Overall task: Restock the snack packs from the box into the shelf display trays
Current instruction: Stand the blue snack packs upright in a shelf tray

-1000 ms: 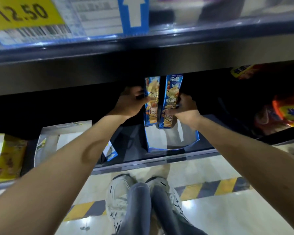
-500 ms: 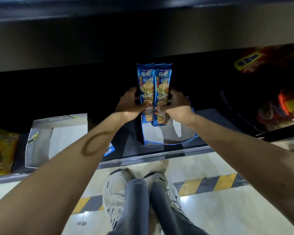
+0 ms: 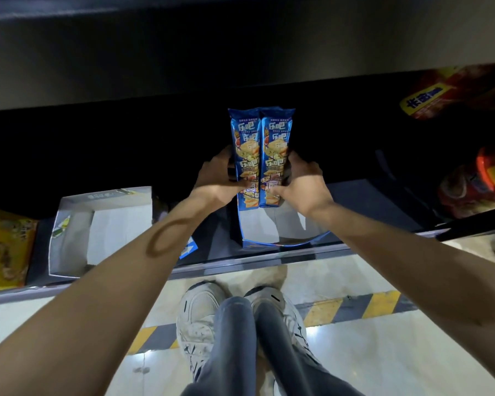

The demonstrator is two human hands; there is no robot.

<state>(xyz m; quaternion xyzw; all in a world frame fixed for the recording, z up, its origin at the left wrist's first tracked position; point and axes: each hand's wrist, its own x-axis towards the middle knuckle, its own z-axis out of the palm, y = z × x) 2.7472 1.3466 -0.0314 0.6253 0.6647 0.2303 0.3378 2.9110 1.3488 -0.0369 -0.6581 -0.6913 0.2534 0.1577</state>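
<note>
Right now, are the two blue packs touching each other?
Touching. Head view: left pack and right pack pressed edge to edge, no gap, held between left hand and right hand.

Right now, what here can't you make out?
Head view only:
- Whatever lies behind the two blue snack packs: lost in darkness.
- Fingers of the left hand and right hand: hidden behind the packs.
- Red bags at right: blurred, labels unreadable.
- Yellow box: cut by the left edge.
</note>
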